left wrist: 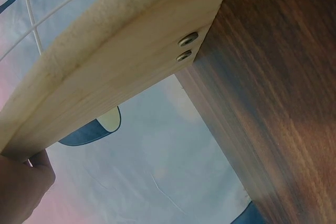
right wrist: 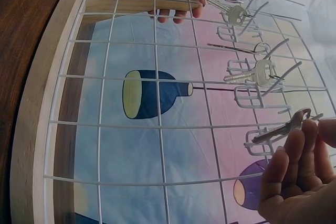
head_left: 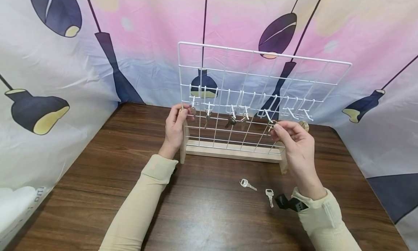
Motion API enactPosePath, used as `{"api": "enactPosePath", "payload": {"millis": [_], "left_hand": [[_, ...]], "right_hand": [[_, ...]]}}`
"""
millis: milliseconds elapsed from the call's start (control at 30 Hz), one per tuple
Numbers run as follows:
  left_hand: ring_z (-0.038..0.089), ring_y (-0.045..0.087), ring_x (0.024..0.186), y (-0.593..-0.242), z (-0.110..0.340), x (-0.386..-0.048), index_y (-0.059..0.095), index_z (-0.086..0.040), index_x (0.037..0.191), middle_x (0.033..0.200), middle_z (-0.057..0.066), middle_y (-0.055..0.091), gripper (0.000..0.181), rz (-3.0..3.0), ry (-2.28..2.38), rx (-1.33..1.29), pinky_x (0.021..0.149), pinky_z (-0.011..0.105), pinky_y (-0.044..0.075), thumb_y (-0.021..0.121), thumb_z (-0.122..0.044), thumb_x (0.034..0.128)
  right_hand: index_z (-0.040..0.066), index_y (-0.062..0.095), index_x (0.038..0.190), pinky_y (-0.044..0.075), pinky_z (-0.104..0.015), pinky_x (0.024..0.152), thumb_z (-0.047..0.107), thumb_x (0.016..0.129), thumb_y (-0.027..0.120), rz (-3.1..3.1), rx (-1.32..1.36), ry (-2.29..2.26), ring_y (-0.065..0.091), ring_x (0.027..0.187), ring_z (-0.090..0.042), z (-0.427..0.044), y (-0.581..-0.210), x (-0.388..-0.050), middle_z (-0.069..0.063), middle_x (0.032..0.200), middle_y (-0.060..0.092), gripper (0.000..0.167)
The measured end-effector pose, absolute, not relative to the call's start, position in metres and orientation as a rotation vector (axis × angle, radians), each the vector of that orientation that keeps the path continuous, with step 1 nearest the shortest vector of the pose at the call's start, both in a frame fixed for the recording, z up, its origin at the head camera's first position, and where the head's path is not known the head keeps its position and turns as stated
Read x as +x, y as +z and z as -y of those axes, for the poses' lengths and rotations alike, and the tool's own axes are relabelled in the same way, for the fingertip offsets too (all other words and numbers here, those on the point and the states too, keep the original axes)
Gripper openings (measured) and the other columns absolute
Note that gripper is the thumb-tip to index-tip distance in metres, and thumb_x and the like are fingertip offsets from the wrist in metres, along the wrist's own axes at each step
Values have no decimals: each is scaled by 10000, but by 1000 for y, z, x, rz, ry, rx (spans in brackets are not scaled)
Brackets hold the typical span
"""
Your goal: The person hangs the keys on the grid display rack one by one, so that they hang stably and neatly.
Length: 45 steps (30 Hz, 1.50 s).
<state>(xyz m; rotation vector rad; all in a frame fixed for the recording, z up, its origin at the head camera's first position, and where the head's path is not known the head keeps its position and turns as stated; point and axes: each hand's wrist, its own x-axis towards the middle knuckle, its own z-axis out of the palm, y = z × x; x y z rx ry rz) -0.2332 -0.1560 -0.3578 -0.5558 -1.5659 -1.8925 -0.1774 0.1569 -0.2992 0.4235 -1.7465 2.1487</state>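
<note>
A white wire grid rack (head_left: 264, 52) stands on a wooden base, with a row of white hooks across it. My left hand (head_left: 175, 129) grips the rack's left wooden side post (left wrist: 121, 51). At a hook toward the right, the thumb and fingers of my right hand (head_left: 298, 144) pinch the ring of a key (right wrist: 277, 131); the key lies against the hook's tip in the right wrist view. Further left, other keys (head_left: 231, 120) hang from several hooks. Two bare hooks (head_left: 290, 113) lie right of the pinched key.
Two loose silver keys, one with a ring (head_left: 247, 184) and another key (head_left: 269, 197), lie on the brown wooden table (head_left: 202, 214) in front of the rack. A printed cloth (head_left: 147, 55) hangs behind. Something white (head_left: 16, 211) stands at the left edge.
</note>
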Motion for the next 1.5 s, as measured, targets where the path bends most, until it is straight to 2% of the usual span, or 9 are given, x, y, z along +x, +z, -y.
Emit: {"api": "enactPosePath", "payload": {"millis": [300, 633, 733, 933, 1233, 1433, 1500], "left_hand": [[213, 595, 832, -358, 156, -234, 450, 207, 1110, 951, 189, 536, 266, 1558, -1890, -566, 759, 278, 553, 417, -42, 1022], [115, 594, 823, -356, 156, -232, 408, 241, 1113, 980, 419, 443, 219, 1573, -1912, -545, 757, 250, 544, 362, 52, 1012], [91, 591, 824, -351, 154, -227, 393, 261, 1116, 980, 445, 417, 217, 1582, -1906, -557, 759, 237, 539, 342, 81, 1005], [91, 588, 829, -338, 149, -214, 396, 258, 1095, 951, 359, 461, 201, 1587, -1900, -550, 771, 238, 539, 346, 88, 1000], [119, 593, 832, -351, 154, -227, 402, 247, 1118, 974, 421, 434, 210, 1589, -1901, -552, 766, 245, 541, 341, 79, 1006], [163, 607, 837, -358, 157, -234, 436, 210, 1116, 967, 349, 482, 219, 1574, -1895, -557, 771, 268, 548, 373, 24, 1020], [167, 607, 839, -359, 157, -234, 446, 200, 1113, 961, 281, 518, 235, 1573, -1887, -561, 774, 279, 551, 395, -10, 1023]], "right_hand": [[-53, 654, 934, 564, -249, 663, -11, 897, 663, 1740, 402, 2150, 638, 675, -154, -157, -301, -178, -82, 742, 673, 56], [-47, 655, 925, 551, -240, 656, -8, 896, 666, 1779, 384, 2124, 623, 654, -156, -160, -304, -178, -76, 712, 663, 50], [-46, 654, 926, 550, -242, 662, -5, 896, 668, 1788, 383, 2125, 620, 654, -160, -161, -305, -178, -79, 712, 661, 53], [-36, 653, 917, 552, -236, 680, -3, 894, 672, 1815, 367, 2150, 624, 667, -145, -162, -308, -177, -64, 719, 659, 44], [-3, 654, 923, 548, -207, 653, 41, 907, 673, 1988, 333, 2096, 623, 657, -114, -166, -318, -178, -17, 726, 663, 50], [-45, 641, 961, 550, -192, 628, 71, 910, 678, 2139, 270, 2024, 641, 651, -95, -167, -325, -179, 8, 738, 666, 131], [-72, 633, 976, 554, -190, 628, 74, 913, 674, 2188, 257, 1991, 648, 655, -95, -167, -328, -179, 19, 743, 666, 165]]}}
